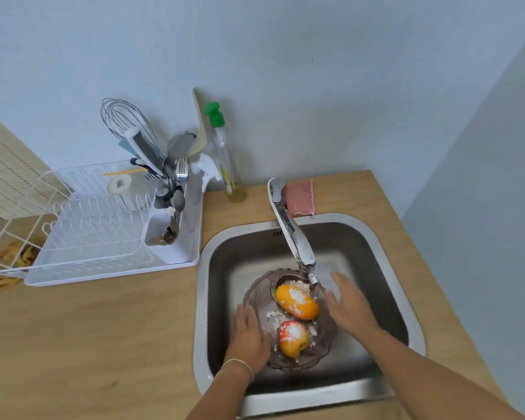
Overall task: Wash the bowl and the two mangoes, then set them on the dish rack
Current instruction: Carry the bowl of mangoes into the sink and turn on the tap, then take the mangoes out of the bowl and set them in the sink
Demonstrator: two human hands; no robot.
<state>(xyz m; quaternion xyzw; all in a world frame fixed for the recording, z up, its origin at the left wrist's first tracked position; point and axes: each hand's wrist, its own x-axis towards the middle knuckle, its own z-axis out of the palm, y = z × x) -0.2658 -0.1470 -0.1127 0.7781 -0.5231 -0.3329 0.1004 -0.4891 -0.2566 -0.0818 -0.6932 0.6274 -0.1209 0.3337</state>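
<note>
pale wood makes up the worktop [103, 328], the biggest surface in view, running under a grey-blue wall. set into it at about 4 o'clock of the frame is a steel sink [385, 247] with rounded corners. at 9 o'clock of the sink stands the white dish rack [103, 237], its wire slots bare apart from a small round lid-like piece; its cutlery holder is packed with a whisk [125, 119], spoons and forks. a clear bottle with a green cap [225, 153] stands at 11 o'clock of the sink, and a pink sponge [300, 197] lies at its 12 o'clock edge, just beside the chrome tap [291, 231], whose spout reaches out over the basin.

under the spout sits the bowl [261, 292], smoky translucent with a scalloped rim, resting on the sink floor. inside it lie the two mangoes, both dusted with a white crumbly powder: the orange mango [297, 303] toward 12 o'clock of the bowl, the red and yellow mango [293, 339] toward 6 o'clock.

the left hand [249, 334] rests against the bowl's rim at 9 o'clock, fingers curved around its edge. the right hand [350, 304] is spread flat and loose at 3 o'clock of the bowl, blurred, grasping nothing; i cannot tell whether it touches the rim.
</note>
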